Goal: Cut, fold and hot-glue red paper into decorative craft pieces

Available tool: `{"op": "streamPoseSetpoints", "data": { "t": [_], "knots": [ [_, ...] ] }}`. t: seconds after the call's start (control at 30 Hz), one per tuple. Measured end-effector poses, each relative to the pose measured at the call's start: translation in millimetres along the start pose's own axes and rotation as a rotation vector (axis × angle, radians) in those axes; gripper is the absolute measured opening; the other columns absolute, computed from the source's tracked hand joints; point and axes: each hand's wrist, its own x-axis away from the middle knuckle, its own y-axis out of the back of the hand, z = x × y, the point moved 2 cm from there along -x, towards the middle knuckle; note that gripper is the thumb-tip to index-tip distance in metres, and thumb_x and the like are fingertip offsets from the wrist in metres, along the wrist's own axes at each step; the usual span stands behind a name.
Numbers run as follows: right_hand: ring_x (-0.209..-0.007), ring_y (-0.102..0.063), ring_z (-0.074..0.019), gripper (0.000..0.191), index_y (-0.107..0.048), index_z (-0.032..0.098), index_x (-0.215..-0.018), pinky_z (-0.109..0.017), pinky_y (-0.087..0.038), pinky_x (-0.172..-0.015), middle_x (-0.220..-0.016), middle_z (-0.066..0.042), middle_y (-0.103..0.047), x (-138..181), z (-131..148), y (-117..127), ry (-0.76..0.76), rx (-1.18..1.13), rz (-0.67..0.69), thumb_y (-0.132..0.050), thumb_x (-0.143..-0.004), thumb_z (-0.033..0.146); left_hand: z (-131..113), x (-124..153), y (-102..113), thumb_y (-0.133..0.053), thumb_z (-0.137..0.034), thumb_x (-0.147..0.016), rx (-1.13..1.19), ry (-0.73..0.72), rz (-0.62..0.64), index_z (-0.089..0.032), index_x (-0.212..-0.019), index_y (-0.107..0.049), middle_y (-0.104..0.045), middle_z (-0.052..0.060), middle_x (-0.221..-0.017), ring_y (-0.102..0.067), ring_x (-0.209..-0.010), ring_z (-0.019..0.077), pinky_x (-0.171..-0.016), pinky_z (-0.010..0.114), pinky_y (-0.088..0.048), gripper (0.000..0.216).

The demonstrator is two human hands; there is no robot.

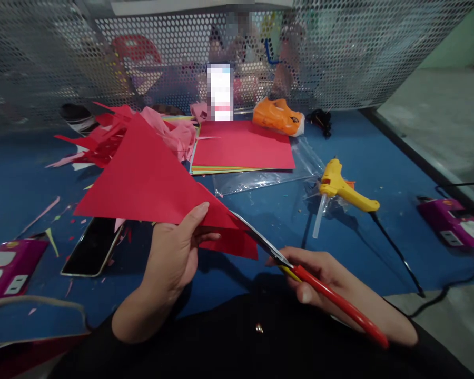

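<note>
A folded sheet of red paper point(142, 179) is pinched in my left hand point(177, 252), thumb on top and fingers beneath. Its large flap points up and to the left, while a smaller part hangs under the thumb. My right hand point(319, 273) is closed around scissors point(335, 300) with red handles. Their blades reach up and left to the paper's right-hand edge, with the paper between or against them; exactly how far the blades are apart I cannot tell.
Red and pink scraps point(114, 131) lie at the back left, beside a stack of coloured paper point(243, 147). A yellow glue gun point(339, 187) stands to the right. A dark phone point(92, 247), purple power strips point(454, 221) and an orange packet point(278, 117) sit around the blue table point(379, 252).
</note>
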Motion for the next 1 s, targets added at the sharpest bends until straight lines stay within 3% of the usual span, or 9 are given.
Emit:
{"op": "streamPoseSetpoints", "data": {
  "t": [0.47,0.73,1.0],
  "knots": [
    [-0.06,-0.035,-0.0093,0.057,-0.063,0.019,-0.114,-0.022,-0.029,-0.052,-0.071,0.004,-0.047,1,2,-2,0.037,0.091,-0.029,-0.068,-0.082,0.066,-1,2,2,-0.089,-0.023,-0.061,-0.004,-0.015,0.011,-0.015,-0.081,-0.073,-0.074,0.001,-0.072,-0.071,-0.057,0.0159,-0.048,0.022,-0.059,0.027],
    [-0.06,-0.034,-0.0112,0.066,-0.066,0.022,-0.117,-0.024,-0.034,-0.053,-0.069,0.003,-0.045,5,17,-6,0.097,0.189,-0.1,-0.059,-0.081,0.077,-2,4,0,-0.089,-0.026,-0.06,-0.044,0.033,0.015,-0.015,-0.067,-0.074,-0.072,0.003,-0.065,-0.069,-0.057,0.0159,-0.048,0.022,-0.057,0.02],
    [-0.06,-0.036,-0.0094,0.058,-0.063,0.019,-0.117,-0.022,-0.031,-0.053,-0.07,0.005,-0.044,-1,11,-7,0.115,0.149,-0.039,-0.061,-0.087,0.069,2,7,1,-0.09,-0.025,-0.058,-0.022,0.086,0.053,-0.014,-0.065,-0.075,-0.074,0.003,-0.067,-0.068,-0.055,0.0151,-0.047,0.024,-0.058,0.02]
  ]
}}
